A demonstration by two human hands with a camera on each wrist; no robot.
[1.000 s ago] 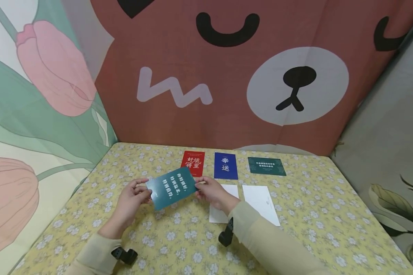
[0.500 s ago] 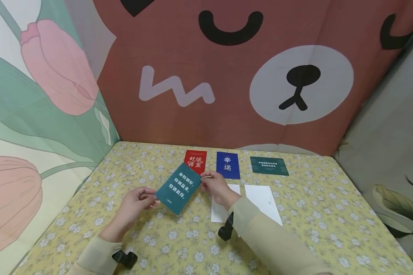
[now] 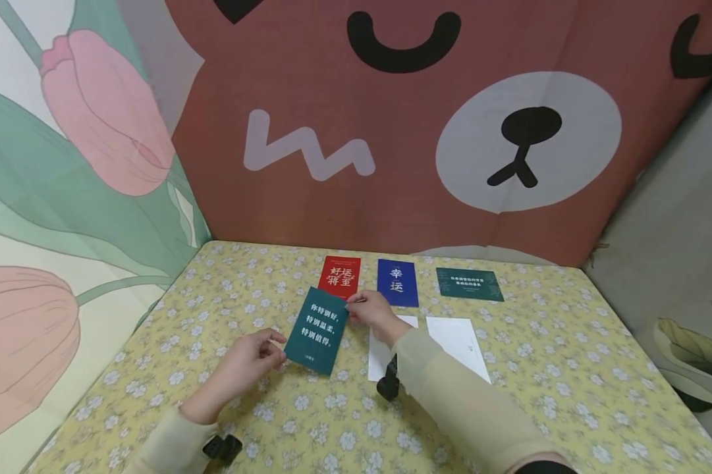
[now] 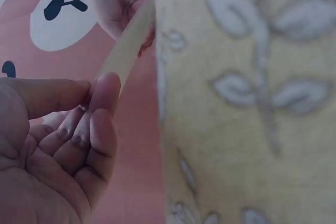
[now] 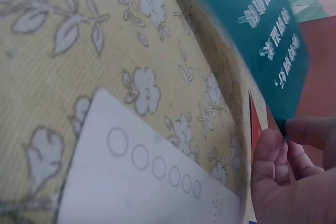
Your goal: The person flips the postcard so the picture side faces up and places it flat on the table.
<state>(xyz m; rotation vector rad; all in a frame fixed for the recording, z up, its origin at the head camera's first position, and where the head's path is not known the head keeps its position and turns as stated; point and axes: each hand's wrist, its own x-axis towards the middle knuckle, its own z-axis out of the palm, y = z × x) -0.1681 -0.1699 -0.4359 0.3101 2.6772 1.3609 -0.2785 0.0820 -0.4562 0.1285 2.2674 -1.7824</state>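
Observation:
Between my two hands is a dark green postcard (image 3: pixel 317 336) with white Chinese characters, held tilted above the cloth. My left hand (image 3: pixel 246 363) pinches its lower left corner between thumb and fingers; in the left wrist view the postcard (image 4: pixel 128 48) shows nearly edge-on. At the upper right corner, my right hand (image 3: pixel 375 315) pinches it with thumb and index finger, as the right wrist view shows on the green postcard (image 5: pixel 252 35). Its top edge overlaps a red card (image 3: pixel 340 275) lying behind. Below the right forearm lies a white card (image 3: pixel 382 359), partly covered.
A blue card (image 3: pixel 398 283) and another green card (image 3: pixel 470 284) lie in the back row beside the red one. A second white card (image 3: pixel 459 345) lies in front of them. The table's flowered yellow cloth (image 3: pixel 308 434) meets a bear-print backdrop (image 3: pixel 308 210).
The green postcard has turned from lying sideways to nearly upright, its characters now facing me. My left hand has shifted right and down with its corner; the right hand keeps its pinch.

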